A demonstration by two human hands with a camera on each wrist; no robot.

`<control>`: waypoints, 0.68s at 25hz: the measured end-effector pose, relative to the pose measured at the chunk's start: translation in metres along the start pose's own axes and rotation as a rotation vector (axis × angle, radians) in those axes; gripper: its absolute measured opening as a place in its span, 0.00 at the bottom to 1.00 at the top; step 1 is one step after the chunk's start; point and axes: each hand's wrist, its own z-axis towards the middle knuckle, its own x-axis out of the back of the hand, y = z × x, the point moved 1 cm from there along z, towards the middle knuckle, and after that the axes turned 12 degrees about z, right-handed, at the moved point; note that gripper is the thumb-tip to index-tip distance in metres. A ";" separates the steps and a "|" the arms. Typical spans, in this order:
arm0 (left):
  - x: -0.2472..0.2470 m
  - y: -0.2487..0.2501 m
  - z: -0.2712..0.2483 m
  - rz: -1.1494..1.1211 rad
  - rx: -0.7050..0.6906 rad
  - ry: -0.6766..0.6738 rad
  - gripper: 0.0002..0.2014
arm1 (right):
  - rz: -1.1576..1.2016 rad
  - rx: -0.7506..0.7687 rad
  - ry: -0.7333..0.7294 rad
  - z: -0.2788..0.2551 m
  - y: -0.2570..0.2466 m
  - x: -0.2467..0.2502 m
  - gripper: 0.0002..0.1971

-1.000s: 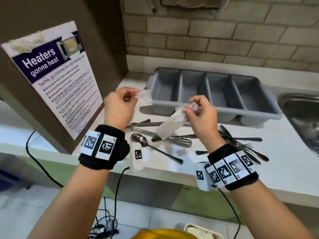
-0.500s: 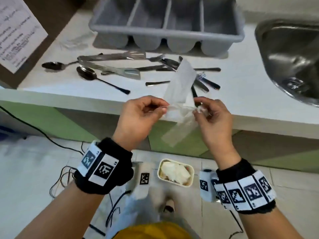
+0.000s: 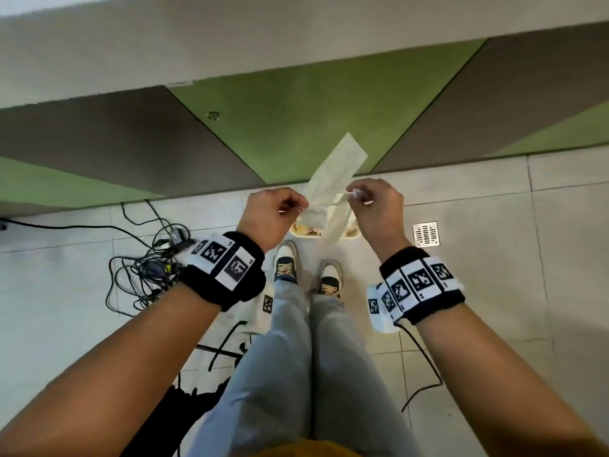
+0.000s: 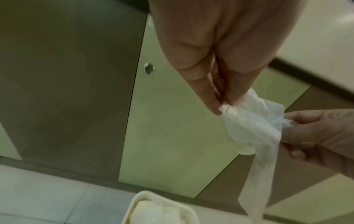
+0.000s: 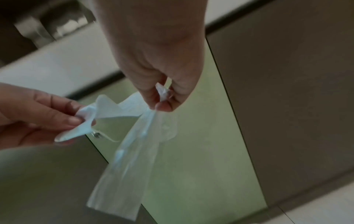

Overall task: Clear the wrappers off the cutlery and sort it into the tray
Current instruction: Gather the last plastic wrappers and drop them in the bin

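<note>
Now I have turned from the counter, which has left the frame: my left hand (image 3: 273, 212) and right hand (image 3: 379, 206) each pinch the empty wrapper (image 3: 336, 173) at centre frame, over the floor bin (image 3: 352, 235), ready to drop.

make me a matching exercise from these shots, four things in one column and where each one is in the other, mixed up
Things:
1. wrapper
2. bin
3. floor drain
4. cables

Places:
A. on the tiles, to the right of the right hand
B. pinched between both hands
C. on the tiles, below the left hand and to its left
D. on the floor under the wrapper, ahead of the shoes

Pairs: 1-B, 2-D, 3-A, 4-C
</note>
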 end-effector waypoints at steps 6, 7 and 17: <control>-0.090 -0.077 0.070 0.256 0.143 -0.139 0.16 | -0.021 -0.187 0.096 0.037 0.124 -0.032 0.08; -0.103 -0.091 0.080 0.282 0.171 -0.154 0.18 | -0.007 -0.219 0.118 0.044 0.145 -0.039 0.08; -0.200 -0.149 0.176 0.493 0.084 -0.316 0.18 | -0.190 -0.228 -0.027 0.093 0.266 -0.091 0.09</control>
